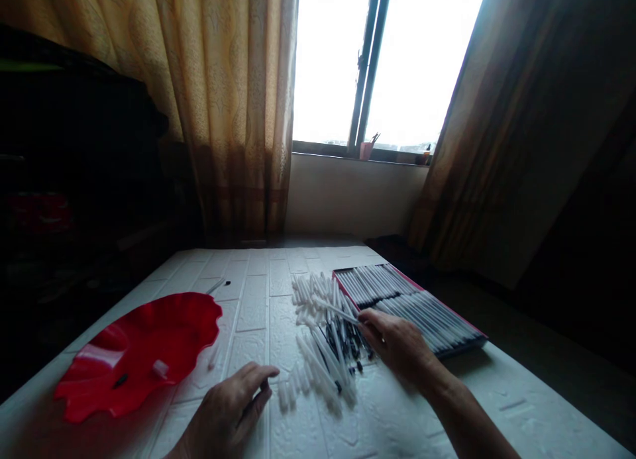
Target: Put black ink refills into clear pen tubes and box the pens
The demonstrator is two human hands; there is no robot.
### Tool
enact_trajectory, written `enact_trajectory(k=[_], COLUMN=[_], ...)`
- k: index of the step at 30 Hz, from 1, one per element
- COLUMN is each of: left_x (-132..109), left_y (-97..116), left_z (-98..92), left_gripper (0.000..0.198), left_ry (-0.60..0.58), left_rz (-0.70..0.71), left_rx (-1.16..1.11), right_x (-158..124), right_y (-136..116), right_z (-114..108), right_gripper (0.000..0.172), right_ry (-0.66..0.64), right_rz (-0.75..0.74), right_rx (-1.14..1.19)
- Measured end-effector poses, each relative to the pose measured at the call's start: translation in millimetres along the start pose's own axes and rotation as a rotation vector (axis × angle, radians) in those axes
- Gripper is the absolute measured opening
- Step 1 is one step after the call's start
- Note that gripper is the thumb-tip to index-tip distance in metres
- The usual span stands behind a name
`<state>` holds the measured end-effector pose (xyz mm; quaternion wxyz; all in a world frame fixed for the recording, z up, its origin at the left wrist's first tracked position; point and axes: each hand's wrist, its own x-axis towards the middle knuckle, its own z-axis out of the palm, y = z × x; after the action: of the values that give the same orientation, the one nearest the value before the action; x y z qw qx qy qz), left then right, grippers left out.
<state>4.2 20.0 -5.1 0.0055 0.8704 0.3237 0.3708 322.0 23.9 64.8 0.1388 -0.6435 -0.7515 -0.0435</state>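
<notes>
A loose pile of white and black pen parts (328, 340) lies on the white brick-patterned table. My right hand (397, 343), at the right side of the pile, pinches one long pale pen piece (335, 308) near its end. Left of the pile is my left hand (231, 403), thumb and forefinger apart, with nothing seen between them. Short clear tubes (292, 387) lie just beside its fingertips. Behind my right hand, a red-edged box (375, 283) holds two rows of pens side by side.
A red wavy-rimmed bowl (144, 353) with a small white piece and a black piece in it stands at the left. A thin tube and a black cap (228, 283) lie behind it. Curtains and a window are beyond the table.
</notes>
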Motion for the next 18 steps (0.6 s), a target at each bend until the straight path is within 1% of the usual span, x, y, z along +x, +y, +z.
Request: enact_trajectory(k=[1,3,4,6,8,10,13,14,15,17,18], left_x=[1,4,5,8,9,9,7,6,4,2,1], left_y=[2,5,7,10,11,11,7,6,5,2,2], left_z=[-1.7,-5.5,-7.3,-9.4,-8.8,-6.0,-1.2,-0.1,0.6,1.2,1.2], left_gripper=[0.024,0.03,0.032,0.035,0.033,0.027,0.027,0.027,0.026,0.026,0.026], left_ry=[0.042,0.128,0.152,0.138,0.103,0.091,0.118,0.13,0.142,0.163,0.17], left_rz=[0.004,0.024,0.044,0.099,0.142,0.149,0.129,0.123,0.12,0.116,0.114], left_rx=[0.038,0.159,0.226,0.31,0.303,0.263,0.247,0.253,0.256,0.261,0.262], right_x=[-1,-5,-7,-11,-14,-14,-12,-11,-10,-7,-7], right_y=[-8,-24,-32,-46,-57,-62,-59,-55,-51,-43,-39], right_z=[2,6,8,13,17,21,22,21,20,18,18], right_gripper=[0.02,0.018,0.017,0.015,0.011,0.01,0.027,0.029,0.027,0.015,0.013], right_ry=[0.016,0.057,0.055,0.029,0.0,-0.006,-0.052,-0.079,-0.109,-0.147,-0.161], right_rz=[-0.074,-0.251,-0.313,-0.389,-0.425,-0.4,-0.275,-0.239,-0.215,-0.199,-0.196], right_rx=[0.059,0.258,0.348,0.497,0.615,0.71,0.825,0.851,0.866,0.867,0.863])
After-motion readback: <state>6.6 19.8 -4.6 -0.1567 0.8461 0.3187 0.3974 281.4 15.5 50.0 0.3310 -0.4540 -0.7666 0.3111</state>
